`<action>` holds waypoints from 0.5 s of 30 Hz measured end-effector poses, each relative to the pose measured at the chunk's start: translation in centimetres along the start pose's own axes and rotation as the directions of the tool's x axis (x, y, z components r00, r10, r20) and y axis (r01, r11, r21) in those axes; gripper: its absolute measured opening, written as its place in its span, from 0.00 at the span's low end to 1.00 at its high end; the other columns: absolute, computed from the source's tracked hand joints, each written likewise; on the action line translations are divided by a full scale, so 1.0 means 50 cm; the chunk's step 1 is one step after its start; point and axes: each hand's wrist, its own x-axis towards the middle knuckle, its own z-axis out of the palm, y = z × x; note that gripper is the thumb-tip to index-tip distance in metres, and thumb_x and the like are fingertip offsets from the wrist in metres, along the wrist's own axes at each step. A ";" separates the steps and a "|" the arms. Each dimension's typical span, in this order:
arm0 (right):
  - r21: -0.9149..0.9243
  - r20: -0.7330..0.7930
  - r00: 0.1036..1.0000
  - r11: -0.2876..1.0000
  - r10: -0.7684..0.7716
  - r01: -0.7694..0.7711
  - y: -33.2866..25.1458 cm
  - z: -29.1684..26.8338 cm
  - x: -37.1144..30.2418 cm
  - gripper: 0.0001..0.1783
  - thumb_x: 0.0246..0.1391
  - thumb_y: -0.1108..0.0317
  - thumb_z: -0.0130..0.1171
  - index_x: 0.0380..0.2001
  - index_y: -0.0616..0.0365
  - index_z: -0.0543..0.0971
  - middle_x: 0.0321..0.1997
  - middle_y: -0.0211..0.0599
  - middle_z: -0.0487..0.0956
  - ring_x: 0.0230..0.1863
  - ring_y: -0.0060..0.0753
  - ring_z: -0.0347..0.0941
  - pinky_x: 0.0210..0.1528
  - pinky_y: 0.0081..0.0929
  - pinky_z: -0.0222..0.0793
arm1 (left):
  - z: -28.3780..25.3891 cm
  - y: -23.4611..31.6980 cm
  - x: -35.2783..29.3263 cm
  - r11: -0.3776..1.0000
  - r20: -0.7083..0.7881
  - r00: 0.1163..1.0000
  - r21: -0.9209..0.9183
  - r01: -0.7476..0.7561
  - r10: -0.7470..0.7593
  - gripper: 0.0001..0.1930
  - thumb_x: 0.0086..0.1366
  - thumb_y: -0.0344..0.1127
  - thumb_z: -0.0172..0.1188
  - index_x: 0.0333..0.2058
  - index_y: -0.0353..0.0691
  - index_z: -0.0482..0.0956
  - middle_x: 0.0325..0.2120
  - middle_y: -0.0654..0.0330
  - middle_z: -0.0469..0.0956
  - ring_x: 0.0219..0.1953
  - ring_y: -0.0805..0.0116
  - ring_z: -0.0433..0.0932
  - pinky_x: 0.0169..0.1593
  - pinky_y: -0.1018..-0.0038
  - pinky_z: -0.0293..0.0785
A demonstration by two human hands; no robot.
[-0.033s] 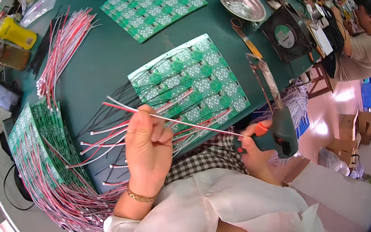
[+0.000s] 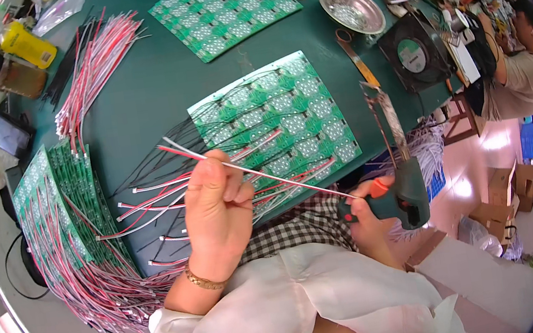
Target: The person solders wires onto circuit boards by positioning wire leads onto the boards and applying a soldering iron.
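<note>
My left hand [image 2: 216, 205] is closed, pinching a red and white wire pair [image 2: 282, 179] between thumb and fingers. The pair's split ends stick out to the upper left, and the other end runs to my right hand [image 2: 370, 227]. That hand is wrapped around the dark green soldering gun [image 2: 411, 193] with an orange trigger, its thumb beside the wire's end. The gun's long prongs point upward. Beyond my hands lies a green circuit board panel [image 2: 296, 110], with black wires and several red-white wires with white connectors trailing off its left side.
Another panel [image 2: 225, 7] lies farther back, near a metal bowl [image 2: 351, 9] and a black fan [image 2: 411, 52]. On the left are a wire bundle [image 2: 94, 75], stacked wired boards [image 2: 44, 200], a phone [image 2: 5, 131] and a yellow bottle [image 2: 28, 45]. A co-worker [image 2: 518, 74] sits at right.
</note>
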 end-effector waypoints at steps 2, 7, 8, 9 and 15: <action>0.018 -0.013 1.000 1.000 0.003 -0.003 -0.001 -0.010 -0.007 0.29 0.43 0.85 0.57 0.46 0.54 0.58 0.31 0.37 0.72 0.29 0.24 0.68 0.32 0.19 0.68 | -0.010 -0.007 0.004 1.000 0.084 0.996 -0.015 0.023 -0.022 0.10 0.61 0.42 0.57 0.36 0.44 0.72 0.23 0.74 0.63 0.24 0.81 0.59 0.28 0.81 0.56; -0.047 -0.036 0.999 0.998 -0.037 0.036 0.018 -0.032 -0.027 0.26 0.43 0.82 0.56 0.46 0.55 0.60 0.31 0.35 0.71 0.28 0.23 0.67 0.31 0.19 0.66 | 0.013 -0.007 0.009 0.999 0.037 0.999 -0.002 -0.040 0.040 0.05 0.62 0.42 0.54 0.36 0.53 0.73 0.32 0.74 0.70 0.34 0.78 0.68 0.39 0.75 0.68; -0.071 -0.026 0.999 0.997 -0.033 0.031 0.020 -0.035 -0.032 0.26 0.44 0.81 0.57 0.46 0.55 0.61 0.31 0.35 0.70 0.29 0.23 0.67 0.32 0.18 0.65 | 0.018 -0.005 0.009 0.999 0.011 1.000 -0.051 -0.015 0.016 0.05 0.62 0.43 0.54 0.35 0.53 0.74 0.32 0.74 0.71 0.34 0.78 0.69 0.41 0.74 0.68; -0.070 -0.024 0.999 0.997 -0.037 0.035 0.025 -0.039 -0.037 0.26 0.44 0.81 0.57 0.46 0.55 0.61 0.31 0.35 0.70 0.29 0.23 0.67 0.32 0.18 0.65 | 0.021 -0.004 0.010 0.995 -0.015 1.000 -0.100 0.008 -0.009 0.05 0.62 0.43 0.53 0.35 0.54 0.74 0.32 0.74 0.72 0.35 0.78 0.69 0.43 0.73 0.68; -0.105 -0.034 0.998 0.994 -0.048 0.045 0.036 -0.040 -0.042 0.25 0.45 0.80 0.56 0.46 0.55 0.61 0.30 0.35 0.70 0.28 0.23 0.66 0.33 0.21 0.66 | 0.029 0.018 -0.006 0.921 0.213 0.970 -0.342 0.187 -0.117 0.06 0.62 0.44 0.54 0.35 0.54 0.76 0.28 0.75 0.70 0.31 0.80 0.68 0.40 0.75 0.63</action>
